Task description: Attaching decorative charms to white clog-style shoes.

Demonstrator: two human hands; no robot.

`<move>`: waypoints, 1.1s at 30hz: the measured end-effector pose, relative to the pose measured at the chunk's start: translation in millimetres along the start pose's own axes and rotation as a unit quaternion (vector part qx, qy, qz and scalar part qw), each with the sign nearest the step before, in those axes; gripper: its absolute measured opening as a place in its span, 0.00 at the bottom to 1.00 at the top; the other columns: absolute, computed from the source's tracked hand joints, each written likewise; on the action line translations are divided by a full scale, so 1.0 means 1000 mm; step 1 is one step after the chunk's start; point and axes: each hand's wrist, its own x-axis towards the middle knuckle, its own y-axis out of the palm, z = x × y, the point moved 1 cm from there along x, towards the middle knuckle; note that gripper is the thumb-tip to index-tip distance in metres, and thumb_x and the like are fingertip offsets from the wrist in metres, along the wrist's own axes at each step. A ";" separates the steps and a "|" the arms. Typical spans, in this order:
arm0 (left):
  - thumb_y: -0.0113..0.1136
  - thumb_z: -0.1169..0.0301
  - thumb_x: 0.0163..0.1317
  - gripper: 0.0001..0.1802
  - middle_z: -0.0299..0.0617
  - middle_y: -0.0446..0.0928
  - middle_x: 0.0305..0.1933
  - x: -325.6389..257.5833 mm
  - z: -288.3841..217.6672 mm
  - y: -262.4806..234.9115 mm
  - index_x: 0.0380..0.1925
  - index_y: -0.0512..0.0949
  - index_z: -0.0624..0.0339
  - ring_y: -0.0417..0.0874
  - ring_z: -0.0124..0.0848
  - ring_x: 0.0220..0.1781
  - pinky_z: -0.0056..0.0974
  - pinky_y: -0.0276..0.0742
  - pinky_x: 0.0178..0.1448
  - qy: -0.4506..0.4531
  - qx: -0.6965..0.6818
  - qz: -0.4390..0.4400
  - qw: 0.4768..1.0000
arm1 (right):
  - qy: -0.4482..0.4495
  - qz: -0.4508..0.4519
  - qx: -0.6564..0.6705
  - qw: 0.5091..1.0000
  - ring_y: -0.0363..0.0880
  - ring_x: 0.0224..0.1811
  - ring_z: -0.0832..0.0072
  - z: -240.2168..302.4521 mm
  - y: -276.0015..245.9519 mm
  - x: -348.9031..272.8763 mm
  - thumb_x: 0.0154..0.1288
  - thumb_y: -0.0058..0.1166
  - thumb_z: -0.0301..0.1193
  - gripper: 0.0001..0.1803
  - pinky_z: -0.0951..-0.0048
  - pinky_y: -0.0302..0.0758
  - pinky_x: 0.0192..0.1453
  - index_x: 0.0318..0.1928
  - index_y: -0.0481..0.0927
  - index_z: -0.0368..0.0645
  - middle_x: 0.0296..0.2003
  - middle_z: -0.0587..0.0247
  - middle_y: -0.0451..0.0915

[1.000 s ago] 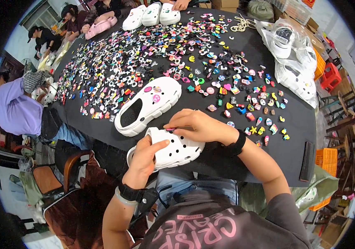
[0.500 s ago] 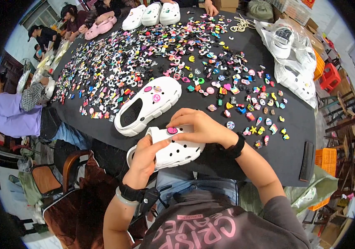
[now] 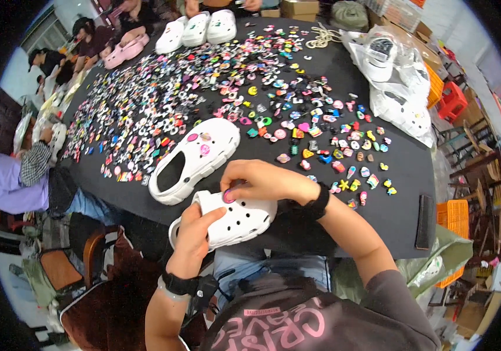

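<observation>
The wide black tabletop (image 3: 388,231), with everything on it, sat further left in the view than half a second earlier. At its far side, a co-worker's hand (image 3: 252,4) had come closer to the row of three white foam clogs (image 3: 196,30). The round pink charm, its face plainly visible earlier, was now tilted and partly covered by fingers.

The white foam clog with round vent holes (image 3: 234,229) lay between the person's two hands, close to the body. The left hand (image 3: 192,231) gripped its heel-opening side, thumb on top. The right hand (image 3: 256,178) reached over the upper with thumb and fingers pinched around the round pink charm (image 3: 227,196), at the clog's surface near the opening.

The tabletop's near edge ran just by the held clog. Clear plastic bags of white shoes (image 3: 399,88) took up the right edge, and a scattered spread of small multicoloured charms (image 3: 162,99) filled much of the middle and left. The matching white clog bearing three charms (image 3: 198,162) lay just beyond the held one, limiting room forward; bare black surface was open right of the right forearm.
</observation>
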 end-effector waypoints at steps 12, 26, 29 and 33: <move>0.56 0.81 0.56 0.24 0.43 0.75 0.53 0.004 0.005 -0.006 0.55 0.68 0.68 0.77 0.33 0.54 0.38 0.71 0.57 0.044 0.017 -0.017 0.999 | -0.042 -0.192 -0.304 0.932 0.78 0.28 0.56 0.024 0.045 0.020 0.60 0.54 0.41 0.19 0.59 0.75 0.34 0.20 0.78 0.39 0.20 0.52 0.76; 0.61 0.80 0.55 0.27 0.43 0.72 0.54 0.008 0.007 -0.011 0.56 0.65 0.67 0.75 0.34 0.55 0.38 0.70 0.58 0.050 0.018 -0.019 0.998 | -0.021 -0.179 -0.275 0.945 0.78 0.19 0.53 0.018 0.046 0.026 0.61 0.49 0.50 0.28 0.59 0.76 0.27 0.15 0.80 0.42 0.14 0.51 0.75; 0.60 0.80 0.56 0.28 0.43 0.72 0.54 0.004 0.002 -0.001 0.56 0.63 0.65 0.75 0.34 0.55 0.39 0.71 0.58 0.044 0.030 -0.025 0.998 | -0.015 -0.170 -0.272 0.947 0.79 0.19 0.54 0.015 0.047 0.028 0.61 0.50 0.49 0.26 0.59 0.76 0.27 0.16 0.81 0.42 0.13 0.51 0.75; 0.59 0.81 0.55 0.20 0.43 0.76 0.49 0.005 0.003 -0.001 0.50 0.71 0.65 0.77 0.34 0.52 0.38 0.71 0.58 0.042 0.013 -0.031 0.999 | -0.030 -0.173 -0.248 0.953 0.79 0.21 0.54 0.011 0.041 0.023 0.59 0.53 0.48 0.24 0.59 0.77 0.27 0.19 0.82 0.40 0.15 0.51 0.76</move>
